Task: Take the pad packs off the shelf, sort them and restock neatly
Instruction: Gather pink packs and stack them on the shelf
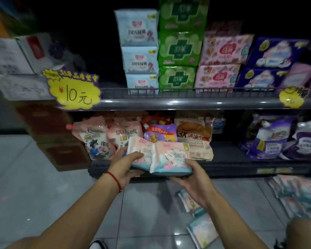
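Observation:
Two pink-and-white pad packs with teal bottoms sit side by side in front of the lower shelf. My left hand (126, 167) grips the left pad pack (142, 150), thumb over its front. My right hand (193, 174) holds the right pad pack (169, 157) from below, thumb on its right edge. On the upper shelf (187, 102) stand stacks of light-blue packs (139, 51), green packs (180, 47), pink patterned packs (221, 63) and dark-blue packs (269, 65). The shelf's left part, behind the yellow price tag (74, 90), is dark and bare.
More pink-and-teal packs lie on the tiled floor at right (298, 196) and by my right forearm (201, 229). The lower shelf holds pink refill pouches (97, 139), an orange-printed pouch (194, 137) and purple bags (269, 139). White boxes (13, 58) and brown cartons (61, 151) stand at left.

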{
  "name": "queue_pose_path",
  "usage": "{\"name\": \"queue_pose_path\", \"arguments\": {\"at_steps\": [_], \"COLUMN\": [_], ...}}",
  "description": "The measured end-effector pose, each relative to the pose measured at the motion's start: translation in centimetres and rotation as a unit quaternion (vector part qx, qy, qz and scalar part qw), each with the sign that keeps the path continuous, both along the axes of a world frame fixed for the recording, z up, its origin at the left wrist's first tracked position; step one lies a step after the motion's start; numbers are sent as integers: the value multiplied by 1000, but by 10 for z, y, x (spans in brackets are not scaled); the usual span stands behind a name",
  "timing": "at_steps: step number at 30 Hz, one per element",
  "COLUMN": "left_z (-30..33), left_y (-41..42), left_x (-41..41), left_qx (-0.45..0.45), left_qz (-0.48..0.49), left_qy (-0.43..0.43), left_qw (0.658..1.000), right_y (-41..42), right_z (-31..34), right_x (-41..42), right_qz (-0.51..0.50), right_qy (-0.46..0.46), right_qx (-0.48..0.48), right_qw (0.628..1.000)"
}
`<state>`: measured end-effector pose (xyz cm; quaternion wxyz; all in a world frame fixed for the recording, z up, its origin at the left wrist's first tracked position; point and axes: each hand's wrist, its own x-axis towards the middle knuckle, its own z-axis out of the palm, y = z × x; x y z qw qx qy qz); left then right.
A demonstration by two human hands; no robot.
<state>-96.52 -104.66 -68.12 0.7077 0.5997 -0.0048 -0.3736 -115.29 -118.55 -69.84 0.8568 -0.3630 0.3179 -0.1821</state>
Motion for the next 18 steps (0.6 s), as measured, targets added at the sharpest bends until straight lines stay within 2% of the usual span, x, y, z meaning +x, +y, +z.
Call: {"name": "queue_pose_path", "arguments": {"at_steps": [5, 9, 15, 18], "left_z": [34, 65, 96, 109], "left_y": [9, 11, 25, 34], "left_x": [2, 9, 42, 56], "left_qx": [-145, -214, -250, -255], "left_qz": [1, -9, 14, 32], "left_qy": [51, 14, -20, -77], "left_qw": [988, 977, 968, 963], "right_y": [27, 36, 41, 40], "right_z": [63, 102, 141, 148], "right_x": [33, 60, 101, 122], "right_qz": [11, 56, 88, 86], "right_qy": [-10, 66, 37, 4], "right_qx": [-164, -328, -366, -372], "right_qw": [986, 941, 926, 924]}}
